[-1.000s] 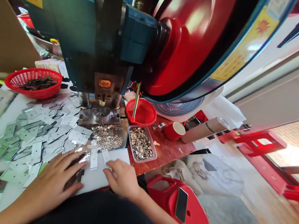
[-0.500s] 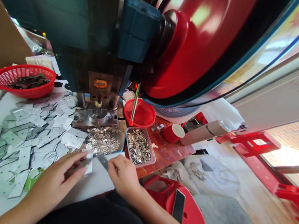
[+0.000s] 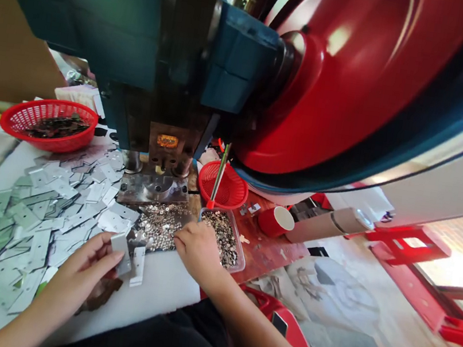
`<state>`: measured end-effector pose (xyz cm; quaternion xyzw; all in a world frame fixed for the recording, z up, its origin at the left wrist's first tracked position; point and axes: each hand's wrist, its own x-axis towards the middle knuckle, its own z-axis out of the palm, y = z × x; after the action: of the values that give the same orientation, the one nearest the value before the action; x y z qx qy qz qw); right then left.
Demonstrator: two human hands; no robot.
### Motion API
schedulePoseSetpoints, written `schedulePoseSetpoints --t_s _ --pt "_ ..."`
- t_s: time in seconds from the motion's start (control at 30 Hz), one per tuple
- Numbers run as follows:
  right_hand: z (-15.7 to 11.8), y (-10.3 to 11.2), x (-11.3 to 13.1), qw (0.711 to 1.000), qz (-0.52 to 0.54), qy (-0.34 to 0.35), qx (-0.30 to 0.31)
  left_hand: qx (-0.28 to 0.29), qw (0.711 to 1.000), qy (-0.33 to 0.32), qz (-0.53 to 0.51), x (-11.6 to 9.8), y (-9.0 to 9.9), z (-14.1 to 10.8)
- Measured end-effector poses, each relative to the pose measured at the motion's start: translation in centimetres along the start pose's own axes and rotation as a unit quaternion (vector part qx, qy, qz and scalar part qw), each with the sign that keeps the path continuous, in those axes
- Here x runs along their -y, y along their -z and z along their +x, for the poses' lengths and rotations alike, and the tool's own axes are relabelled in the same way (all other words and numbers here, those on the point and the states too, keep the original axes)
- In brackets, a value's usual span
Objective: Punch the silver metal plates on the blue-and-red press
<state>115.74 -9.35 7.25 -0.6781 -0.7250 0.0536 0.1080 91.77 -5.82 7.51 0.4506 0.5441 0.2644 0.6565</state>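
Observation:
My left hand [image 3: 90,262] pinches a flat metal plate [image 3: 121,253] with small holes, tilted above the white work surface [image 3: 162,285]. Just right of it lies another metal plate [image 3: 138,267]. My right hand [image 3: 198,250] reaches to the edge of a heap of small shiny metal parts [image 3: 158,223]. Its fingers are curled together at the heap; whatever they pinch is hidden. Partly behind that hand stands a clear plastic tub [image 3: 239,263] filled with similar small parts. The press die [image 3: 155,188] sits just beyond the heap.
Many loose metal plates [image 3: 40,243] spread across the left side. A red basket [image 3: 47,140] of dark parts stands behind them. The teal press [image 3: 106,21] with its red flywheel [image 3: 349,86] looms overhead. Another red basket [image 3: 235,194] and a red cup [image 3: 275,220] are at right.
My right hand has left the metal plate it was holding and moved up to the small parts. My left hand now holds a plate tilted up. The view has shifted slightly.

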Motion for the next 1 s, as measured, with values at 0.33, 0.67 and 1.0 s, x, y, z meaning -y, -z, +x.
schedulePoseSetpoints --t_s 0.33,0.67,1.0 --pt "8.1 0.6 0.7 0.962 0.225 -0.012 -0.155 0.005 0.999 -0.014 0.041 -2.2 1.0 2.0" --pt "15.0 -0.4 0.9 0.953 0.264 -0.086 -0.120 -0.067 0.966 -0.126 0.217 -5.3 1.5 5.8" --pt "13.4 -1.2 -0.1 0.907 0.375 -0.025 -0.190 -0.123 0.911 -0.284 0.271 -8.0 -3.2 11.5"
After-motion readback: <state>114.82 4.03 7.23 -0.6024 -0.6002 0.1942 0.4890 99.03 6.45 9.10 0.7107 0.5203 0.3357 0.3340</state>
